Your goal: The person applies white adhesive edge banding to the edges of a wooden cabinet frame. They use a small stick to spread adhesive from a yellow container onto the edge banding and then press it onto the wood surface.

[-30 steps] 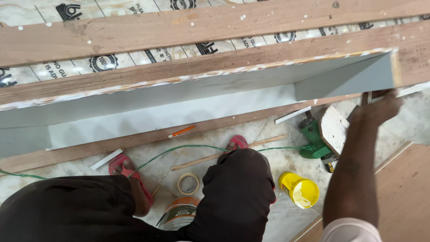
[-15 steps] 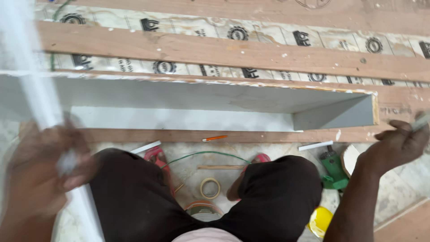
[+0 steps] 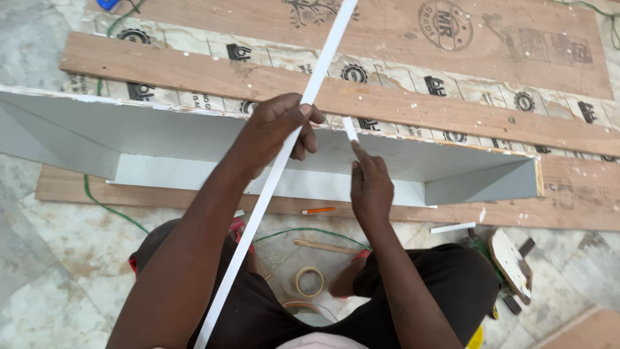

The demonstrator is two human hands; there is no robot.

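Head view
Strip: long thin white edging strip runs from 7 to 1 o'clock over the grey open-fronted box's chipped top edge.
Left hand: fist closed round the strip.
Right hand: fingertips pinch a short white strip piece, pointing to 12.
Room: marble floor at 8 o'clock.

You are viewing an evenly lit scene under soft, diffuse daylight with no glare. The long white edge-banding strip reads bright and sharp. Your left hand casts only a faint shadow on the pale grey laminated panel. Focus holds across the frame; edges bend slightly outward.
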